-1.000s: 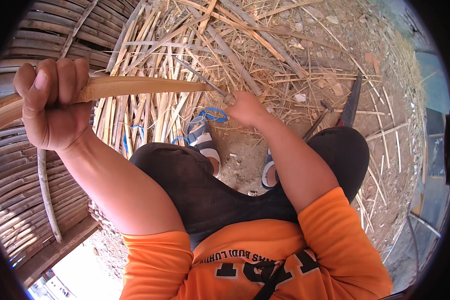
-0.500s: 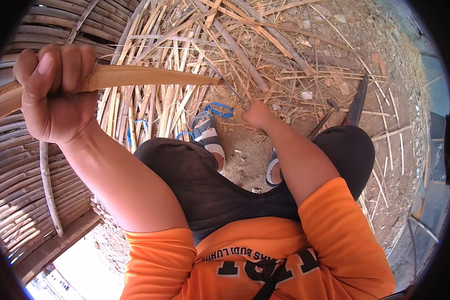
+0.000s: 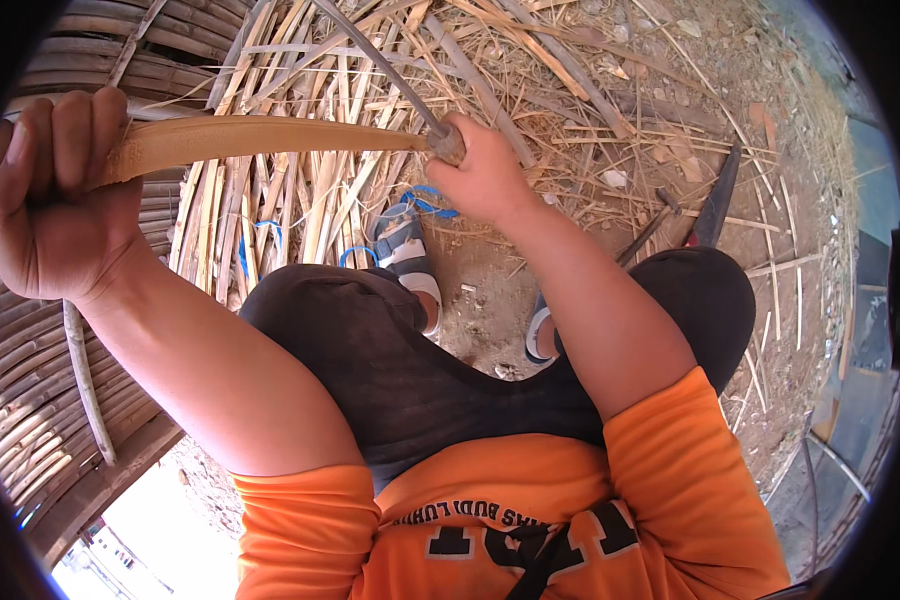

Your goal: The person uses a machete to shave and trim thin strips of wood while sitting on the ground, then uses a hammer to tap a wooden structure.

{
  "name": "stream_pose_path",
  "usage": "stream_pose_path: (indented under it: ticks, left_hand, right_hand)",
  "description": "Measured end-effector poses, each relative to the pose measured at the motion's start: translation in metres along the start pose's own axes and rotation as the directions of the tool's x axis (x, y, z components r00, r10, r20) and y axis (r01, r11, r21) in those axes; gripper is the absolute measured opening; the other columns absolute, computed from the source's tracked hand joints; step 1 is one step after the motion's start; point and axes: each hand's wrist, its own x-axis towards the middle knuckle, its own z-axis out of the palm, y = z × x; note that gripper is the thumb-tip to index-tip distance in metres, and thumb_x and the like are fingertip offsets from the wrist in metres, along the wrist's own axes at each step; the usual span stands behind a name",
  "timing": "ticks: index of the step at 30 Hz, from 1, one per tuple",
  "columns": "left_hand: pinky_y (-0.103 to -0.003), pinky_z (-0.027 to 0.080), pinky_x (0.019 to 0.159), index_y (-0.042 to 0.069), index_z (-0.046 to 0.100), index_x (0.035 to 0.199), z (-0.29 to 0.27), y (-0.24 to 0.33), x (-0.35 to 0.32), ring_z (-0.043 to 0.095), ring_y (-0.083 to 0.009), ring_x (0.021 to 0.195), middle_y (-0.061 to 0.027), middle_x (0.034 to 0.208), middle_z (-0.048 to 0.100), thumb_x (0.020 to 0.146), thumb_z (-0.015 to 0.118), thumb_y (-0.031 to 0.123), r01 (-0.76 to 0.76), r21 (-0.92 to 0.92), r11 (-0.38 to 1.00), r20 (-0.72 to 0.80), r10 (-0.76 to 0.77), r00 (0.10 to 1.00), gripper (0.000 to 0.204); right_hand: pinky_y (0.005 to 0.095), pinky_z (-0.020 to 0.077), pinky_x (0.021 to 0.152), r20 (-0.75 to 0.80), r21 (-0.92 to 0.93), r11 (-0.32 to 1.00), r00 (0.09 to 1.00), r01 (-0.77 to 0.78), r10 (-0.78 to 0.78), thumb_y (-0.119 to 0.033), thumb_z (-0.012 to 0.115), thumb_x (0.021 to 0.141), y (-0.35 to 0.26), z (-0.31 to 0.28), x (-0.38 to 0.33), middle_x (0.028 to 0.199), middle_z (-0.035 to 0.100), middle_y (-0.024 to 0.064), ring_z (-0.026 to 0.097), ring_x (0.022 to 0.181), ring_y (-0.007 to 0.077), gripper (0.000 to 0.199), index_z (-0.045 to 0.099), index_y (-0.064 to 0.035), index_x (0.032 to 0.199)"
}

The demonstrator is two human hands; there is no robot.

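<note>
Bamboo strip (image 3: 270, 135): held level, left hand (image 3: 55, 195) fisted around butt end for bracing. Right hand (image 3: 485, 175) closed on blade handle (image 3: 448, 140), edge meeting strip tip. Cut slats (image 3: 300, 205) on ground beneath.

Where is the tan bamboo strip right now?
In the head view, upper left: the tan bamboo strip spans between the left hand and right hand.

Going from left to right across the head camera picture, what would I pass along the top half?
Left hand → bamboo strip it grips → right hand on a knife handle → dark blade lying on the ground, amid bamboo scraps.
</note>
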Motion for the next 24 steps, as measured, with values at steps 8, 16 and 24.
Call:
stream_pose_path:
  ticks: [8, 16, 24]
  left_hand:
    - [-0.03, 0.023, 0.058, 0.02, 0.033, 0.062, 0.009, -0.001, 0.002, 0.023, -0.0112, 0.052, 0.0047, 0.057, 0.028, 0.084, 0.057, 0.003, -0.004, -0.012, 1.0, 0.008, 0.005, 1.0, 0.037]
    - [-0.03, 0.023, 0.057, 0.02, 0.032, 0.064, -0.006, -0.001, 0.001, 0.022, -0.0106, 0.051, 0.0056, 0.057, 0.027, 0.085, 0.058, 0.004, -0.027, 0.013, 1.0, -0.001, 0.027, 1.0, 0.037]
    - [-0.029, 0.022, 0.056, 0.02, 0.032, 0.065, -0.004, 0.0, -0.002, 0.021, -0.0103, 0.05, 0.0052, 0.056, 0.026, 0.086, 0.057, 0.002, -0.032, -0.004, 0.999, -0.03, 0.032, 0.999, 0.037]
  right_hand:
    - [0.0473, 0.0542, 0.089, 0.029, -0.444, 0.786, 0.87, -0.43, 0.492, -0.02, 0.067, 0.08, 0.144, 0.025, -0.023, 0.106, 0.069, 0.0308, 0.068, 0.102, 0.0435, 0.041, 0.065, 0.0083, 0.11]
    - [0.0466, 0.0539, 0.091, 0.039, -0.458, 0.755, 0.838, -0.47, 0.545, -0.019, 0.065, 0.081, 0.116, 0.019, -0.012, 0.108, 0.069, 0.0307, 0.068, 0.106, 0.0423, 0.037, 0.068, 0.0064, 0.108]
    - [0.0474, 0.0564, 0.08, 0.255, -0.284, 0.701, 0.654, -0.654, 0.713, -0.016, 0.064, 0.083, 0.155, 0.028, -0.006, 0.1, 0.069, 0.0315, 0.071, 0.091, 0.0418, 0.026, 0.068, 0.0066, 0.094]
